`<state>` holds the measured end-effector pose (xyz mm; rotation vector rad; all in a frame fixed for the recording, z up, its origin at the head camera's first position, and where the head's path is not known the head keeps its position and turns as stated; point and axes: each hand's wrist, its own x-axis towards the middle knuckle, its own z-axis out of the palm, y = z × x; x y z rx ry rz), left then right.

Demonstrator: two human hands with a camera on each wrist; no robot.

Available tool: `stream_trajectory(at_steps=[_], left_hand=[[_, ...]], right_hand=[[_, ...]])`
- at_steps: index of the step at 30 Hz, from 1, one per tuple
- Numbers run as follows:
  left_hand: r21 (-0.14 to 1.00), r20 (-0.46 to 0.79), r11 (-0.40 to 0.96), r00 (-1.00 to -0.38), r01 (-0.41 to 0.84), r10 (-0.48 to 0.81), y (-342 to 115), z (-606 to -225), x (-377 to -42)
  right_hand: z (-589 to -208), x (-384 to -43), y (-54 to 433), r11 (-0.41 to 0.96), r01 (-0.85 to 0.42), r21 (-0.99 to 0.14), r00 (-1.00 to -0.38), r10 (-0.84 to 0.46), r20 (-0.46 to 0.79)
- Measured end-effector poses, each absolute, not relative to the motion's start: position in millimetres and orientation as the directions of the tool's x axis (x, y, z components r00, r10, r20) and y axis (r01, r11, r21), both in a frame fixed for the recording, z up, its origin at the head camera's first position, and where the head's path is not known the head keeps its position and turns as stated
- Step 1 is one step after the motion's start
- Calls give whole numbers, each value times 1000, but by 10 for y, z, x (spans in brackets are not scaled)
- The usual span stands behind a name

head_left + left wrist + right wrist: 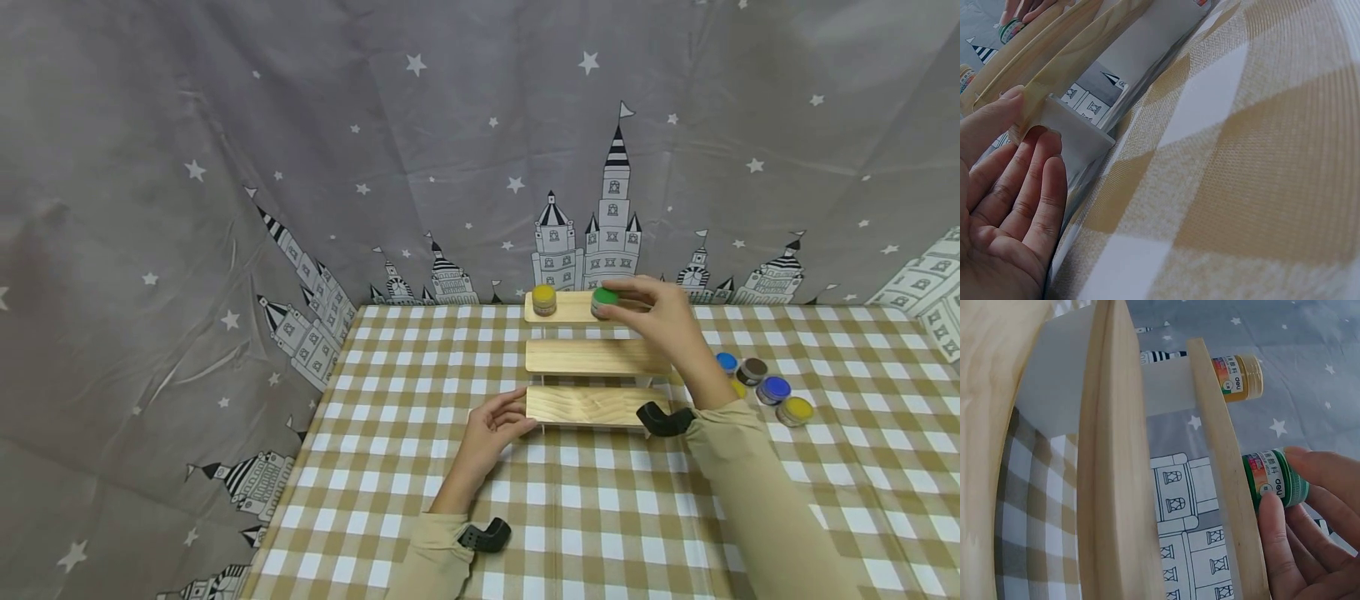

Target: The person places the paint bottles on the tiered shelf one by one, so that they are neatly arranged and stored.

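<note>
A three-step wooden rack (pixel 592 405) with pale boards and white supports stands on the table. My right hand (pixel 660 321) pinches a green paint jar (pixel 1272 478) between thumb and fingers, its base right at the top board. Left of it on that board sits a yellow paint jar (pixel 543 300). With my left hand (pixel 491 433) I grip the left end of the lowest board; the left wrist view shows the thumb (pixel 997 119) on top and fingers below.
Right of the rack, several paint jars stand grouped on the checked tablecloth (pixel 420 400): a light blue jar (pixel 726 362), a brown jar (pixel 752 371), a darker blue jar (pixel 773 390) and yellow jars, one nearest (pixel 795 411). A grey castle-print curtain (pixel 450 125) hangs behind.
</note>
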<state>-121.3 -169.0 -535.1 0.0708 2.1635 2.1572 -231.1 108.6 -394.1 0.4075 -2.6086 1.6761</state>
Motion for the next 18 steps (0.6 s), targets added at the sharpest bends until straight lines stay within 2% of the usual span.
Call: stream_trajectory(at_steps=[18], left_hand=[[999, -36, 2, -995, -36, 90, -1688, -5352, -1212]], right_hand=[[-3909, -2339, 1002, 356, -223, -907, -958, -250, 137]])
